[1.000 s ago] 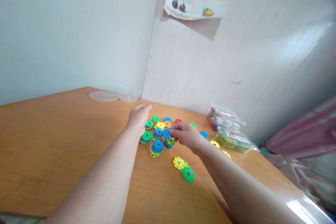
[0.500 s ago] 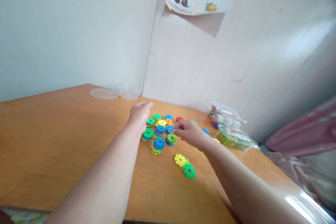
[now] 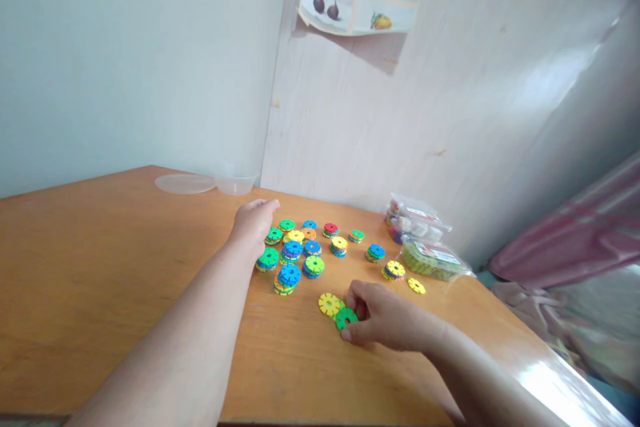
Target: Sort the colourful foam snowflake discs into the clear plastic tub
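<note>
A: Item one, the right hand (image 3: 383,315)?
B: It is touching a round, notched, green plastic disc (image 3: 343,315) lying on the brown wooden table (image 3: 150,293). Thumb and forefinger are showing a gap at its edge; whether they are clamping it, I cannot tell.
A: Adjoining pieces?
B: A notched lime-green plastic disc (image 3: 342,305) is lying partly covered beside it, next to a notched yellow plastic disc (image 3: 329,304).
A: Item two, the left hand (image 3: 254,220)?
B: It is hovering or resting, I cannot tell which, just beside a green-topped stack of multicoloured discs (image 3: 268,259). Its fingertips are partly hidden, so I cannot tell its grip.
A: Surroundings?
B: A blue-topped disc stack (image 3: 289,275) and a lime-topped disc stack (image 3: 314,265) are standing between the hands. A clear plastic box of green contents (image 3: 435,260) is sitting farther right.
</note>
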